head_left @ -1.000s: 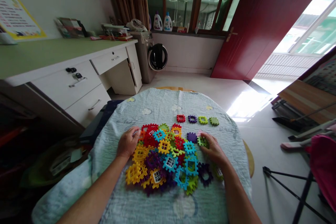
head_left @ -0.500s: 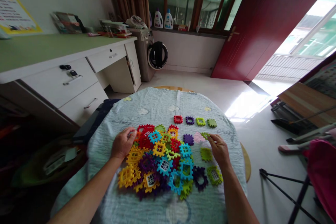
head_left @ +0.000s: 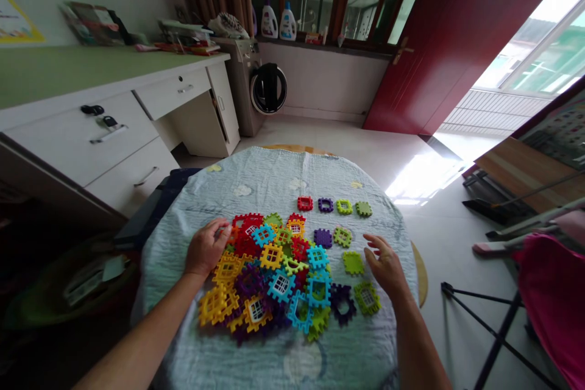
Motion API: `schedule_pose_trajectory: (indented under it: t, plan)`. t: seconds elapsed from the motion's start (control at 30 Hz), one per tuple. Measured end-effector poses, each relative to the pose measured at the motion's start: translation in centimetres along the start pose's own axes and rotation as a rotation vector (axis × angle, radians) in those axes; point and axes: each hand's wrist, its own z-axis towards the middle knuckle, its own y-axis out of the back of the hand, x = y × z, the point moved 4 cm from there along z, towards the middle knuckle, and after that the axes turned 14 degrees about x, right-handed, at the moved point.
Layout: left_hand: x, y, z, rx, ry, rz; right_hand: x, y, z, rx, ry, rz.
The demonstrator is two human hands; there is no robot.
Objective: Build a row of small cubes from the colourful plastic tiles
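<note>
My right hand is held over the cloth with its fingers apart and nothing in them. Just left of it lies a green frame-shaped building block, beside a purple block. Nearer to me are a solid green block and a green block with a lattice window. My left hand rests at the left edge of a heap of interlocking plastic blocks, near the red ones. Its fingers are loosely bent, with a gap to the thumb and no block visible between them.
Beyond the heap, a red block, a purple frame and two green blocks form a row. A pale blue cloth covers the round table. A desk stands left; a folding stand is on the right.
My right hand has let go of the green frame-shaped block, which now lies flat beside the purple one, and has drawn away to the right. My left hand stays by the heap.
</note>
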Motion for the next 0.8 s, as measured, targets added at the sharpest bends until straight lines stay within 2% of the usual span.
schedule_pose_trajectory:
  t: [0.07, 0.2, 0.4, 0.53, 0.63, 0.73, 0.8]
  plan:
    - [0.0, 0.0, 0.0, 0.003, -0.002, 0.001, -0.2, 0.1, -0.9, 0.074, -0.007, -0.04]
    - [0.0, 0.0, 0.0, 0.009, -0.011, 0.004, -0.3, -1.2, -2.4, 0.194, 0.01, -0.124]
    - [0.1, -0.1, 0.0, 0.009, -0.007, 0.012, 0.2, -1.9, -2.5, 0.156, 0.028, -0.203]
    - [0.2, -0.1, 0.1, 0.001, -0.011, 0.019, 1.3, -1.3, -2.2, 0.168, 0.077, -0.091]
    - [0.3, -0.1, 0.1, -0.008, -0.019, 0.021, 1.4, -1.1, -2.0, 0.181, 0.011, -0.01]
    - [0.2, -0.1, 0.1, -0.007, -0.019, 0.021, 0.7, -1.4, -1.6, 0.19, -0.089, -0.03]
    - [0.0, 0.0, 0.0, -0.007, -0.019, 0.02, 0.1, -1.3, -1.5, 0.097, -0.108, -0.083]
